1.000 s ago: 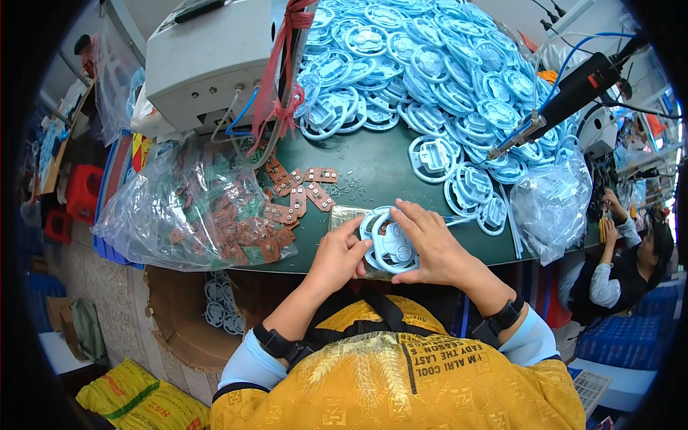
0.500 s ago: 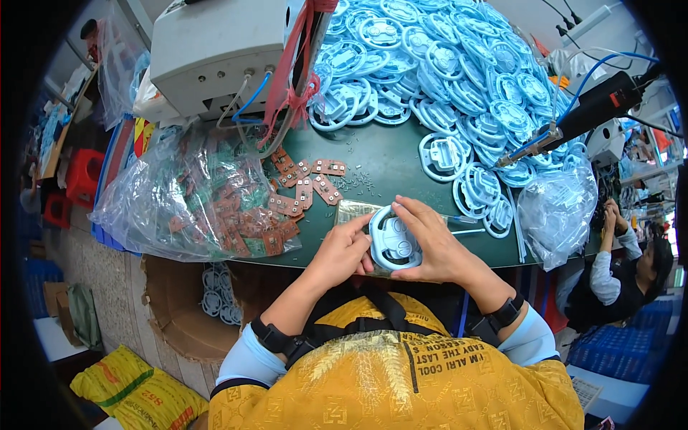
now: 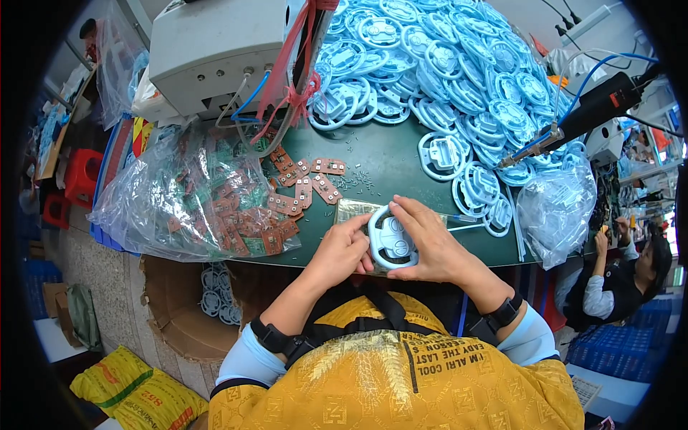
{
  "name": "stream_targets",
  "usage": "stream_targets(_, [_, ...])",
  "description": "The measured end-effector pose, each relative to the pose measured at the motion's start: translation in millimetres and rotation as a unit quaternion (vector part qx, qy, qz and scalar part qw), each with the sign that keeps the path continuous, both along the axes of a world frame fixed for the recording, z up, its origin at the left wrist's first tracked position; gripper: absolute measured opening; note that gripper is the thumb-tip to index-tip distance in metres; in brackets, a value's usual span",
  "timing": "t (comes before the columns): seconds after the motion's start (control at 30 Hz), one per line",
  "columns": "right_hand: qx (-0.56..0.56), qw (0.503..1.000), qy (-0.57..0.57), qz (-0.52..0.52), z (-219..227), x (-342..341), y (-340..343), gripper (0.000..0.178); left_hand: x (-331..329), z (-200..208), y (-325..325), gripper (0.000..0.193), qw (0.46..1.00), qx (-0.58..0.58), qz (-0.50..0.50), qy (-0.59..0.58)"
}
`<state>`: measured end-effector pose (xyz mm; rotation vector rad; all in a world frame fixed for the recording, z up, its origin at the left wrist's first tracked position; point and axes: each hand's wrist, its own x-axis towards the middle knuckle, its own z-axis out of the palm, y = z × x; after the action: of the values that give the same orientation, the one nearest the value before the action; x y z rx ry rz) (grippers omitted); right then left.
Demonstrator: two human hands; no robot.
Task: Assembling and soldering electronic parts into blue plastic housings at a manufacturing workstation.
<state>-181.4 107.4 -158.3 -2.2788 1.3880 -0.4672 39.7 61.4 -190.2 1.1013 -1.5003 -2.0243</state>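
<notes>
A light-blue plastic toy steering wheel (image 3: 393,240) is held between my two hands near the front edge of the green table (image 3: 380,161). My left hand (image 3: 342,247) grips its left rim, fingers curled. Around the right rim wraps my right hand (image 3: 431,244), thumb at the lower edge and fingers over the top. The wheel's front, with two round shapes at its centre, shows between the hands. Beneath it lies a flat, clear-looking piece (image 3: 351,209), partly covered by my hands. Small brown circuit boards (image 3: 304,192) and loose screws (image 3: 362,180) lie beyond my left hand.
A large heap of blue toy wheels (image 3: 444,64) covers the far right. A clear bag of circuit boards (image 3: 208,201) lies left, below a grey machine box (image 3: 222,57). A black electric screwdriver (image 3: 602,107) hangs right, near a clear bag (image 3: 557,211). A cardboard box (image 3: 179,315) stands below.
The toy wheel has turned and tilted slightly in my hands, which stay in nearly the same place. At the right, a co-worker's hands have moved lower.
</notes>
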Motion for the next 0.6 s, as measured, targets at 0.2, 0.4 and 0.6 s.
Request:
stream_targets(0.2, [0.008,1.000,0.015,0.006,1.5,0.6,-1.0,0.110,-2.2,6.4,-0.9,0.042,1.000,0.020,0.008,-0.011])
stream_targets(0.4, [-0.032,0.999,0.040,0.004,-13.4,1.5,5.9,0.108,-5.5,8.7,-0.4,0.038,0.999,0.004,0.014,-0.051])
stream_targets(0.6, [-0.093,0.996,0.009,-0.008,-27.6,-3.5,7.3,0.108,-10.7,12.3,-6.9,0.033,0.998,0.040,0.005,-0.046])
